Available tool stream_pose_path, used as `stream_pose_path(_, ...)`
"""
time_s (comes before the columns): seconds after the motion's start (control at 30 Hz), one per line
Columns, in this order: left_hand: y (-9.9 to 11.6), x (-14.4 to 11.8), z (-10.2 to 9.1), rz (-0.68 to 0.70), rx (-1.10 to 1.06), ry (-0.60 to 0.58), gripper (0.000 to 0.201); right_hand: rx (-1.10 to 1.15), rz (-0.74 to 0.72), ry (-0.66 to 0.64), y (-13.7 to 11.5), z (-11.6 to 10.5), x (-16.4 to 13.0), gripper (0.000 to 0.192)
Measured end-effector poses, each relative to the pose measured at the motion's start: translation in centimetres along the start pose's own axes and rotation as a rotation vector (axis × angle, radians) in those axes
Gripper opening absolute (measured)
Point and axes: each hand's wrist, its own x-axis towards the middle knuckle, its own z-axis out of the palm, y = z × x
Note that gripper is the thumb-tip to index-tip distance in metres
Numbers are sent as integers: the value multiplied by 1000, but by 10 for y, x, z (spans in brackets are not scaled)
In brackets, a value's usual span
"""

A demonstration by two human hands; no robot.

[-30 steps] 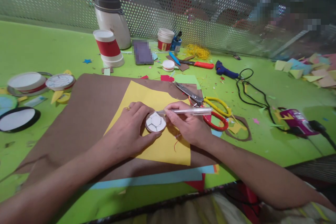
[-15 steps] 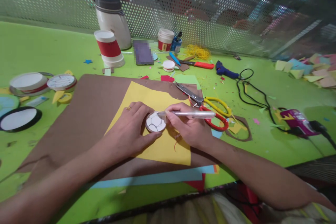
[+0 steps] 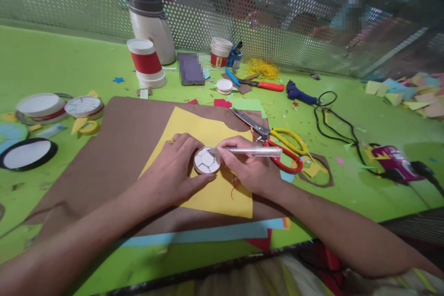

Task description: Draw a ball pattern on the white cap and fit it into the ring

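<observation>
Resting flat on the yellow sheet (image 3: 204,129), at the centre of the work area, lies the small white disc (image 3: 206,160) marked with a football pattern of hexagon lines. Pinned in place by the left hand (image 3: 173,171), fingers curled closed around its 9 o'clock edge and thumb tucked under its lower rim. Touched at its 2 o'clock edge by the tip of the clear pen (image 3: 253,151), pinched firmly in the closed right hand (image 3: 248,169), barrel pointing toward 3 o'clock.

Best done, judging by this grip, with steady downward pressure from the left fingertips so nothing turns, and short strokes drawn from the rim inward, wrist planted on the paper.

Under the yellow sheet, a brown sheet (image 3: 118,148). Just beside the right hand at 2 o'clock, scissors with yellow and red handles (image 3: 284,145). Farther toward 3 o'clock, a purple glue gun (image 3: 393,164) with black cord. Toward 11 o'clock, a red-banded white cup (image 3: 145,62); toward 9 o'clock, round lids (image 3: 41,106).
</observation>
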Motion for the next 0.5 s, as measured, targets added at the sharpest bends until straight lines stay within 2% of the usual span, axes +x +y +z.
stream_pose_path(0.5,-1,0,1,14,20,16,33,25,-18,7,0,0,0,11)
